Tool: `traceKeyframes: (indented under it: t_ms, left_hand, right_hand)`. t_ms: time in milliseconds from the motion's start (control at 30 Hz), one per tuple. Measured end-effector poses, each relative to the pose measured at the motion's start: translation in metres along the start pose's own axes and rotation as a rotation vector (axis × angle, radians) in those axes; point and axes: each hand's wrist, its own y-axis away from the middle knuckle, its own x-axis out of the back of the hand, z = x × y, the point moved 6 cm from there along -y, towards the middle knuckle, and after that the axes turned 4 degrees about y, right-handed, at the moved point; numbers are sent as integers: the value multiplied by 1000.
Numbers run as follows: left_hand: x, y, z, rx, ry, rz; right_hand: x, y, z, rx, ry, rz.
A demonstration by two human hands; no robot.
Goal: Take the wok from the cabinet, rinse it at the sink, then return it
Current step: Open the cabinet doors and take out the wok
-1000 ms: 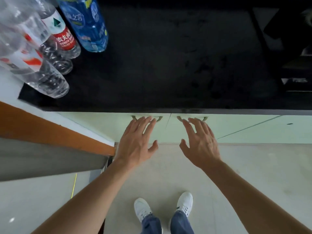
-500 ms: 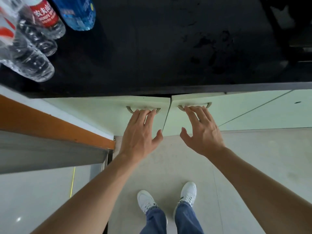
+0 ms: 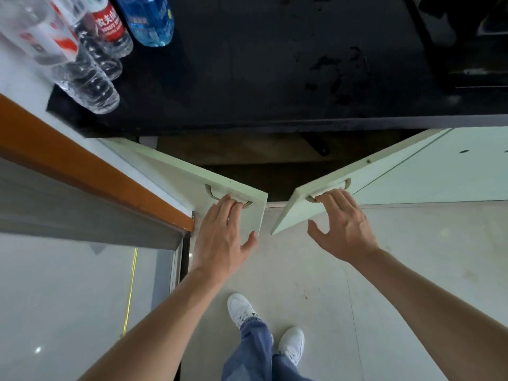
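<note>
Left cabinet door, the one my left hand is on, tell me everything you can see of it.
The left cabinet door is a flat, pale green panel, seemingly painted or laminated board. It stands partly open below the black countertop, hinged at its left, free edge towards the person. A curved metal handle sits near its top free corner; the left hand hooks its fingers around it.

Bunched at the left end of the black counter (image 3: 275, 64) are clear bottles (image 3: 88, 83), a red-labelled bottle (image 3: 110, 26) and a blue bottle (image 3: 149, 20). An orange-edged ledge (image 3: 82, 166) is seen just left. White sneakers (image 3: 242, 309) and jeans (image 3: 253, 350) are seen above the pale floor (image 3: 384, 270).
</note>
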Motion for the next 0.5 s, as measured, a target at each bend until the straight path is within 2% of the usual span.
traceKeyframes:
  t_ms: [200, 367, 500]
  left_hand:
    - [8, 58, -8, 55, 37, -28]
    - [23, 110, -26, 120, 29, -81]
    - [34, 131, -41, 96, 23, -152]
  right_hand:
    - [13, 53, 7, -36, 31, -47]
    - [29, 95, 22, -135, 73, -158]
    - [37, 116, 30, -219, 113, -254]
